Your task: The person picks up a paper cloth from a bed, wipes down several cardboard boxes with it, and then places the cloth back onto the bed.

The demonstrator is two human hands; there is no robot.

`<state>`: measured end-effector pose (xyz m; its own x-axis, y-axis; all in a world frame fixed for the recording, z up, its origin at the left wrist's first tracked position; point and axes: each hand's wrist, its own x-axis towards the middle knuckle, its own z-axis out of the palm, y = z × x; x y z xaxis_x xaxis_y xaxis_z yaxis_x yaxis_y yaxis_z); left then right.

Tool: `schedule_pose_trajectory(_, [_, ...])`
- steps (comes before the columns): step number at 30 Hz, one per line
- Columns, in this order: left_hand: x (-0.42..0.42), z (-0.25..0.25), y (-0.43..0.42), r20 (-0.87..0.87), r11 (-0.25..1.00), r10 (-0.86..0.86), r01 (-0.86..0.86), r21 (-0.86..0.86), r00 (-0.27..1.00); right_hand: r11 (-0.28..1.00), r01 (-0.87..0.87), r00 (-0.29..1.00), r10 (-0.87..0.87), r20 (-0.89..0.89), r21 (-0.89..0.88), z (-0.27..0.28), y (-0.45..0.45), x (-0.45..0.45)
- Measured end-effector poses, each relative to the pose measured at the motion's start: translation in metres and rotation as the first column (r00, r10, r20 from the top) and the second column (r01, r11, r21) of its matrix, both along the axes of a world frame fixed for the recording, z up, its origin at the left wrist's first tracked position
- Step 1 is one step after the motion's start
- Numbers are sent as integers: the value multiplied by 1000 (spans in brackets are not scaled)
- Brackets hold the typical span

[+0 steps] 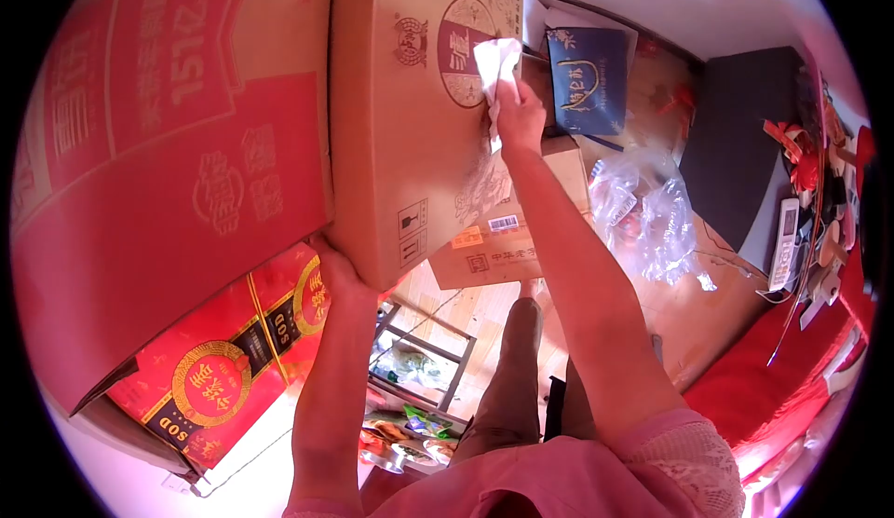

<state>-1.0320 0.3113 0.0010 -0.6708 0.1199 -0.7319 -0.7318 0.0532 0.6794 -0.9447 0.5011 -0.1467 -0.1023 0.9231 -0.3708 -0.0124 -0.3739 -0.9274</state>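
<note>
Our right hand was closed around a crumpled white wipe, cloth or paper we could not tell, at the brown cardboard carton. The wipe lay over the right edge of the round dark emblem printed on the broad face. Our left hand was at the carton's lower corner, its fingers partly hidden, so we could not tell whether they gripped it or only braced it.

Wiping this face well, in our judgement, called for flat, even pressure, with the wipe spread beneath the fingers rather than bunched, and overlapping strokes along the length of the board. The left hand needed to hold the corner steady, since a push high on the face could rock it.

The carton stood in front of us, left of the right forearm, its long axis running from the lower corner up past the top edge of our view. The printed face turned toward our right, and the handling symbols sat near the lower end.

Just left of it was a larger red-and-brown carton, with a red gift box lettered SOD below that. Beyond our right forearm we saw a blue gift bag, a clear plastic bag and, farther right, a white remote control.
</note>
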Motion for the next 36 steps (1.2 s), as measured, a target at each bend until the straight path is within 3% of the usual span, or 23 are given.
schedule_pose_trajectory(1, [0,-2,-2,0,999,-5,5,48,1000,991,-49,998,44,-49,-125,13,7,-1])
schedule_pose_trajectory(3, [-2,-8,-8,-17,989,-2,4,149,1000,983,2,999,-10,39,183,23,-11,-18])
schedule_pose_trajectory(4, [-5,-15,-14,-91,996,6,2,87,996,977,-56,998,47,46,204,68,-23,-15])
schedule_pose_trajectory(6, [-15,-35,-29,-234,999,13,-23,-39,972,961,-143,985,161,-60,236,101,-60,-9])
schedule_pose_trajectory(9, [-24,-55,-45,-170,992,106,-92,89,980,917,-274,954,297,-35,290,125,-124,16])
schedule_pose_trajectory(10, [-32,-74,-69,-181,992,48,-68,-103,982,897,-352,928,372,-30,267,130,-141,27])
schedule_pose_trajectory(11, [-16,-43,-37,5,976,216,-216,19,976,876,-389,909,416,-39,283,128,-155,36])
schedule_pose_trajectory(13, [-13,-28,-21,-192,952,102,-152,-266,976,825,-467,861,506,-47,319,123,-170,50])
schedule_pose_trajectory(16, [-7,-3,1,-174,930,201,-244,-274,964,719,-613,765,644,18,326,126,-149,59])
schedule_pose_trajectory(19, [2,14,13,-221,943,316,-331,-31,922,553,-619,775,545,320,558,161,-87,42])
schedule_pose_trajectory(20, [-2,2,2,-101,949,315,-314,29,944,509,-600,792,486,370,617,185,-63,28])
schedule_pose_trajectory(22, [-9,-80,-30,-122,948,292,-270,171,949,326,-592,802,329,499,737,201,-13,0])
schedule_pose_trajectory(24, [-10,-84,-42,-74,943,268,-246,224,960,192,-650,758,220,614,735,212,21,-32])
schedule_pose_trajectory(27, [19,-11,-49,140,955,213,-237,180,967,143,-850,520,80,850,506,216,25,-53])
schedule_pose_trajectory(29, [58,-20,-75,-4,979,173,-172,106,985,70,-904,425,74,902,421,215,8,-50])
schedule_pose_trajectory(30, [77,-17,-89,24,989,112,-113,92,993,34,-925,380,69,922,379,216,-3,-45])
schedule_pose_trajectory(33, [142,-21,-149,180,999,-36,31,28,983,-115,-923,355,106,929,366,221,-49,-27])
schedule_pose_trajectory(36, [189,-22,-199,346,998,15,7,-61,938,-195,-912,316,226,922,360,225,-95,-13])
